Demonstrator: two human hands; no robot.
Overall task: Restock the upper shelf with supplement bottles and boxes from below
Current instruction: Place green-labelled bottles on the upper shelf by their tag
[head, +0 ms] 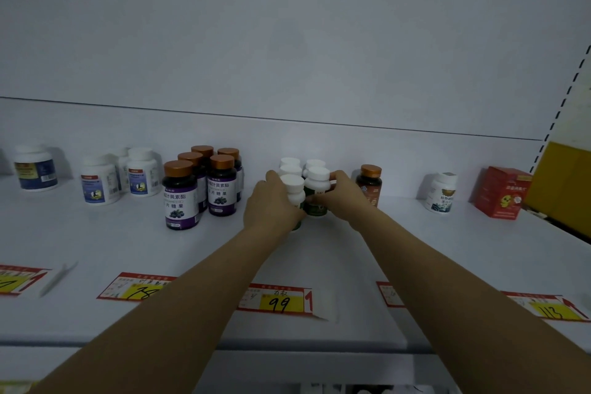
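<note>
Two white-capped bottles (306,192) are clasped from both sides midway along the shelf (319,253), toward its back edge: the left one by the left hand (271,205), the right one by the right hand (343,195), touching the white-capped cluster (297,165) behind.

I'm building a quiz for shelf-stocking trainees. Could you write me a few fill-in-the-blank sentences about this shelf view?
1. Both hands, the left hand and right hand, are closed around bottles with ____ caps.
2. The price tag directly below the hands reads ____.
3. The purple-labelled bottles have ____ caps.
4. The red box stands at the ____ end of the shelf.

Missing words: white; 99; copper; right
</note>
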